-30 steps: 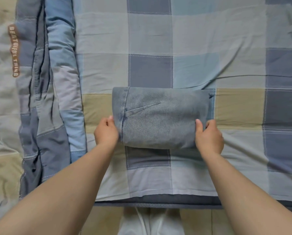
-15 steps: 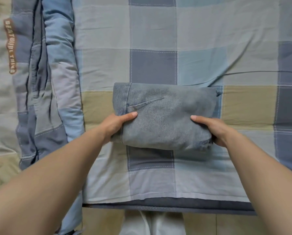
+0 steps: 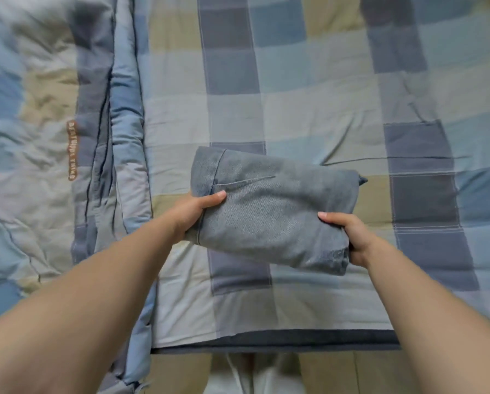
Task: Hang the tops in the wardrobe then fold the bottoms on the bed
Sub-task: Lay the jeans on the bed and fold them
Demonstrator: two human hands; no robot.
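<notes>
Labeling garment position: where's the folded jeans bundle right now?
Head view, centre: folded jeans held between left hand and right hand, over the checked bedsheet, right of the rolled quilt.

we read one brown strip label (image 3: 72,150) sewn on the folded quilt (image 3: 110,137) at left, lettering running vertically, "BEAUTIFUL THING", its middle letters blurred

Open bed ahead, blocked on the left

We see flat checked sheet (image 3: 309,109) free beyond and right of the folded jeans (image 3: 269,214); a rolled quilt (image 3: 110,166) forms a long ridge just left of them, so our left hand (image 3: 194,213) sits close beside it. Bare sheet between the jeans and the near bed edge (image 3: 266,341) gives room underneath our arms.
</notes>
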